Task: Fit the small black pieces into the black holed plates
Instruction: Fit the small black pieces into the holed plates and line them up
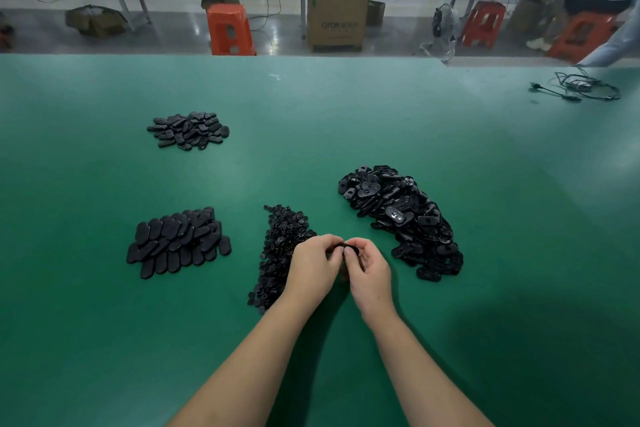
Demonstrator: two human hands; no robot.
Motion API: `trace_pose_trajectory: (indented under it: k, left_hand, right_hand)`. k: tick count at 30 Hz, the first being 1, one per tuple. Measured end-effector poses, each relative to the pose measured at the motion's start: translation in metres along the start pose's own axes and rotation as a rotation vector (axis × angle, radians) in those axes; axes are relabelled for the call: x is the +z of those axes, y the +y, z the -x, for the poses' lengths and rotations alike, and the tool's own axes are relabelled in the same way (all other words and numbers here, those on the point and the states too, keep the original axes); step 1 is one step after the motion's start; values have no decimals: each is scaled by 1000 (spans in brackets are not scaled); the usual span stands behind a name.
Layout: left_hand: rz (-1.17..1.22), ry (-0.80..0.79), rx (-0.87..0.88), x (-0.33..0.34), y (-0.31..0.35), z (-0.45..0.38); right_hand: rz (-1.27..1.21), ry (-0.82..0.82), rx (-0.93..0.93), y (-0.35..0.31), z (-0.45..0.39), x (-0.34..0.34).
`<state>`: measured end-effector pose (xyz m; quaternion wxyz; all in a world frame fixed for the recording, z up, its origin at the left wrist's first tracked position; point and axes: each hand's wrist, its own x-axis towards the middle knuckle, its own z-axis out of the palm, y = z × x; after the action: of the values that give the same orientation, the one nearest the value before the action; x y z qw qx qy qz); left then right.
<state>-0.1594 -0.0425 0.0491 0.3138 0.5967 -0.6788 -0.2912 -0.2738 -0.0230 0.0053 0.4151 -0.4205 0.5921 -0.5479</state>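
Observation:
Over the green table, my left hand (pixel 313 265) and my right hand (pixel 369 270) meet and together pinch one black oval plate (pixel 346 247), mostly hidden by the fingers. Just left of my hands lies a heap of small black pieces (pixel 282 246). A big heap of black holed plates (pixel 401 215) lies to the right. A neat stack of black oval plates (pixel 178 241) sits at the left, and a smaller heap of them (pixel 190 130) lies farther back. Whether a small piece is between my fingers is hidden.
The green table (pixel 346 121) stretches wide. A black cable with an adapter (pixel 578 88) lies at its far right. Beyond the far edge are orange stools (pixel 228 29), a cardboard box (pixel 337 14) and another person's arm (pixel 613 45) at the right.

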Motion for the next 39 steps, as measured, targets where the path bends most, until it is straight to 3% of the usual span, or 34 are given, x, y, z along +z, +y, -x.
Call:
trace_pose_trajectory:
  k: [13,17,28,39]
  left_hand:
    - [-194,-46,247,-9,-14,-2]
    - [-306,89,293,-21,-22,1]
    - [-329,550,-178,-120,-129,21]
    - [-388,549,-244,-131,-148,30]
  right_hand:
    - [46,-29,7,-5,2,1]
    - [24,-29,7,-10,4,1]
    - [91,-30,11,-14,8,2]
    - [140,-38,6,-14,8,2]
